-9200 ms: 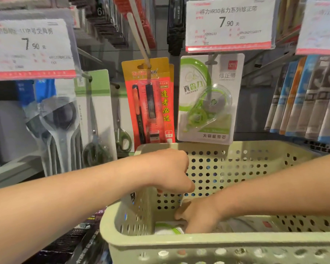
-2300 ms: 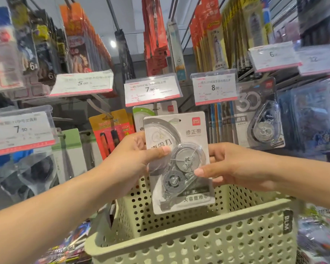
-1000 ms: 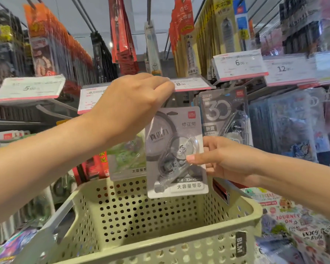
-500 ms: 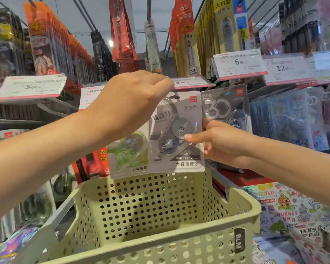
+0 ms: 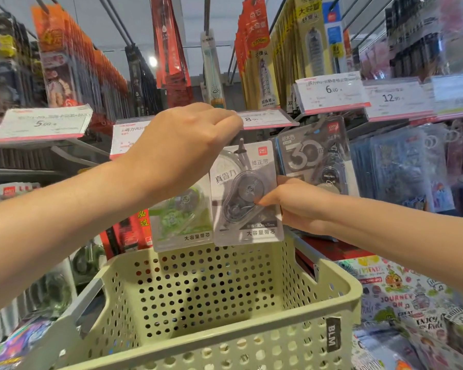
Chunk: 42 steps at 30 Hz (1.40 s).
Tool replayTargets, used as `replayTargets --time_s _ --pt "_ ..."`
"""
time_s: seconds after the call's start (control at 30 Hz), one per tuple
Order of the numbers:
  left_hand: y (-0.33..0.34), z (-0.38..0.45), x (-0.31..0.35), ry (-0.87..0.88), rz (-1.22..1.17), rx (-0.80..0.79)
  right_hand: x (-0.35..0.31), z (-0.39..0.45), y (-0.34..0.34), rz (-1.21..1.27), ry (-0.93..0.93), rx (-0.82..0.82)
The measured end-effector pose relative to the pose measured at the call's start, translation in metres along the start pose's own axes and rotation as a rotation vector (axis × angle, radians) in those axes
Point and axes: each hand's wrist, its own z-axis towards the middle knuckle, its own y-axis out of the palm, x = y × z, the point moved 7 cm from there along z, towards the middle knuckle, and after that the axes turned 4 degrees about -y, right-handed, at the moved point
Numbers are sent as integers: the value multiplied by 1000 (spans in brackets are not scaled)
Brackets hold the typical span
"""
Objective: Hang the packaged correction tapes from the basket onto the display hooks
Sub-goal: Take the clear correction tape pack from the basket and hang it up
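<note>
Right under the 8.00 price tag [image 5: 262, 119], the grey correction tape pack [image 5: 247, 193] was up at the display hook [image 5: 241, 146], whose dark tip seemed to poke through the hang hole at the top of the card. The left hand [image 5: 187, 148] was pinched around the card's top edge, and the right hand [image 5: 300, 206] gripped the right side, thumb pressed on the clear blister. A green correction tape pack [image 5: 181, 217] already hung just beside it on the left, partly behind the forearm.

The trick here, I'd say, was to keep the card square to the hook and slide it straight back, letting go only once it hung freely. Tilt it and the hole snags. The basket [image 5: 251, 340] sat below, and I couldn't see any packs left in it from this angle.
</note>
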Motion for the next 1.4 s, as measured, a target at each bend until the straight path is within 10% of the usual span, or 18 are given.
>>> replayTargets --time_s 1.03,1.27,1.4 --pt "9 -18 20 130 143 27 -1 -43 12 -589 74 1" --pt "-4 -66 46 261 131 92 22 -55 42 -566 205 -317" --pt "11 -88 51 179 -36 -249 38 -45 69 -737 234 -547"
